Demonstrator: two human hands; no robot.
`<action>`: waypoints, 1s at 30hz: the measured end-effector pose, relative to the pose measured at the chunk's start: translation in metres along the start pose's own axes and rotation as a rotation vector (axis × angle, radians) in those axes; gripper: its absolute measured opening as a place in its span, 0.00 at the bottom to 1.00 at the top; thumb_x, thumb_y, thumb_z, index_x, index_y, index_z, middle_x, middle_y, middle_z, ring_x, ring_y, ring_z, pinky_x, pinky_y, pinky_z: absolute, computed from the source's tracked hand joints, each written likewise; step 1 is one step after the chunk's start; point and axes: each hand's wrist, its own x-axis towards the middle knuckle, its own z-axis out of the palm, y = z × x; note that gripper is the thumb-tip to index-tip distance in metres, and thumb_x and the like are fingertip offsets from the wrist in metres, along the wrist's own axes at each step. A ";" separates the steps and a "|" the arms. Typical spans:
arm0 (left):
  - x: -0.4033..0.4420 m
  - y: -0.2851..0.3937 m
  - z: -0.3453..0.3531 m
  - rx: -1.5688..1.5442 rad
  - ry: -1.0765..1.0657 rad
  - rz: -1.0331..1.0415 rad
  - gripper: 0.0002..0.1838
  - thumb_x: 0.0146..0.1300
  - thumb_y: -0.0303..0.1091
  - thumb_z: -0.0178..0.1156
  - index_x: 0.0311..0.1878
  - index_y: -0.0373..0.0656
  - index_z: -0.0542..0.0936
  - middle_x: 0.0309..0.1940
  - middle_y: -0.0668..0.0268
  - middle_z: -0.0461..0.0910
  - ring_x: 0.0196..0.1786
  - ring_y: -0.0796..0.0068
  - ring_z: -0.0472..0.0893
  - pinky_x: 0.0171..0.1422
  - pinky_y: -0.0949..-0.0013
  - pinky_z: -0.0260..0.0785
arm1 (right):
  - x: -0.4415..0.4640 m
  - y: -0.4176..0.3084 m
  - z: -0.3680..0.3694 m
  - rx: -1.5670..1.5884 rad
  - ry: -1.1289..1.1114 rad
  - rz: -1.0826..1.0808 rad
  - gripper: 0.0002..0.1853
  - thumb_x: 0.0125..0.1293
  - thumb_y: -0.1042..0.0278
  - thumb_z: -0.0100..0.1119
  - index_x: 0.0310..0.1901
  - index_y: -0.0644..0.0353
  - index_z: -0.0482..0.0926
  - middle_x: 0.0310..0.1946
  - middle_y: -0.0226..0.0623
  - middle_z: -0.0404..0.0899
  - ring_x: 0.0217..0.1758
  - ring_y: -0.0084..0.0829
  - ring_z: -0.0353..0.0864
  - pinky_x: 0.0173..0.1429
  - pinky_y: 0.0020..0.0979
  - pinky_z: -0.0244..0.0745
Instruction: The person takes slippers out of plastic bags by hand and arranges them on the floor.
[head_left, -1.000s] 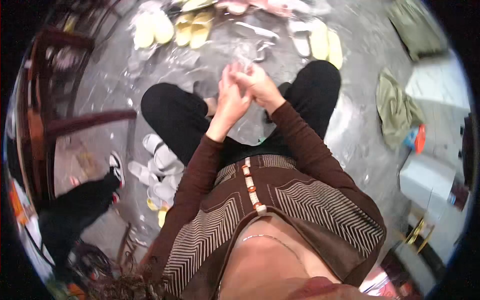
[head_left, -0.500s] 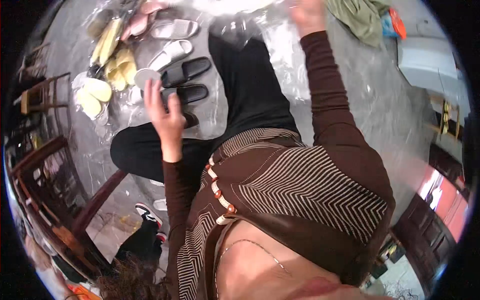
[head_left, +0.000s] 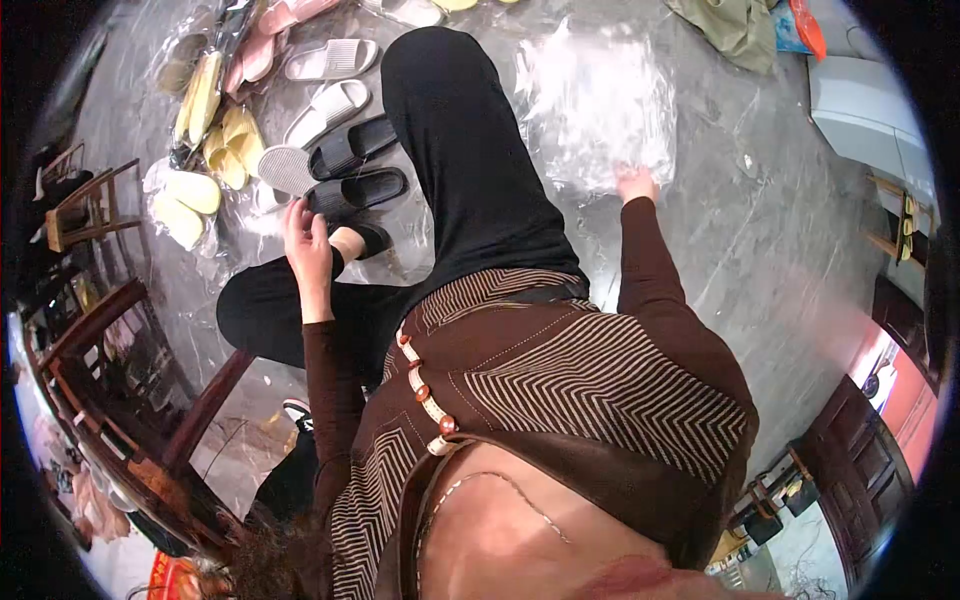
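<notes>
My right hand point(head_left: 637, 183) is closed on the near edge of a clear, shiny plastic bag point(head_left: 598, 110), spread over the floor beside my right knee. Glare hides whether anything lies inside it. Over my bent left leg, my left hand point(head_left: 308, 250) is held with its fingers loosely stretched and nothing in it. Nearest to that hand lie a pair of black slippers point(head_left: 362, 190) and a grey ribbed sole point(head_left: 286, 168). White slippers point(head_left: 330, 60) lie farther up, with yellow slippers point(head_left: 240, 140) to their left, some in clear plastic.
Pink slippers point(head_left: 258, 55) lie at the upper left. A dark wooden chair point(head_left: 100, 330) stands close on my left, and another person's shoe point(head_left: 296, 412) shows beside it. Green cloth point(head_left: 735, 30) and a white box point(head_left: 865, 115) are at the upper right.
My right hand has come back from the top of the view toward my body, and the plastic bag now lies flat beside my knee. My left hand has lowered slightly.
</notes>
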 end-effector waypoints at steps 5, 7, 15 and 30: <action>0.007 -0.008 0.007 -0.032 -0.010 0.026 0.17 0.58 0.26 0.51 0.52 0.38 0.69 0.48 0.59 0.70 0.45 0.70 0.75 0.48 0.72 0.67 | 0.050 0.025 -0.050 -0.298 0.178 0.166 0.16 0.62 0.57 0.42 0.44 0.61 0.67 0.38 0.42 0.71 0.37 0.38 0.71 0.39 0.40 0.68; 0.008 -0.010 0.005 0.008 -0.039 -0.034 0.17 0.56 0.25 0.53 0.51 0.36 0.69 0.49 0.58 0.69 0.43 0.70 0.75 0.46 0.72 0.67 | 0.035 0.025 -0.042 -0.344 0.266 0.118 0.18 0.60 0.56 0.46 0.45 0.60 0.67 0.40 0.41 0.68 0.37 0.37 0.68 0.39 0.42 0.67; 0.011 -0.030 -0.002 0.021 0.035 -0.125 0.17 0.52 0.25 0.55 0.48 0.37 0.71 0.46 0.58 0.71 0.38 0.69 0.75 0.43 0.72 0.68 | -0.020 0.026 -0.048 -0.566 0.367 0.146 0.38 0.49 0.37 0.53 0.56 0.54 0.59 0.44 0.39 0.64 0.42 0.37 0.65 0.52 0.47 0.58; 0.039 -0.031 -0.058 -0.022 0.075 -0.195 0.16 0.53 0.27 0.55 0.47 0.38 0.72 0.38 0.59 0.74 0.33 0.72 0.76 0.38 0.73 0.68 | -0.026 0.013 0.098 -0.962 -0.243 -0.496 0.10 0.59 0.67 0.49 0.40 0.63 0.70 0.28 0.30 0.72 0.29 0.19 0.71 0.28 0.19 0.66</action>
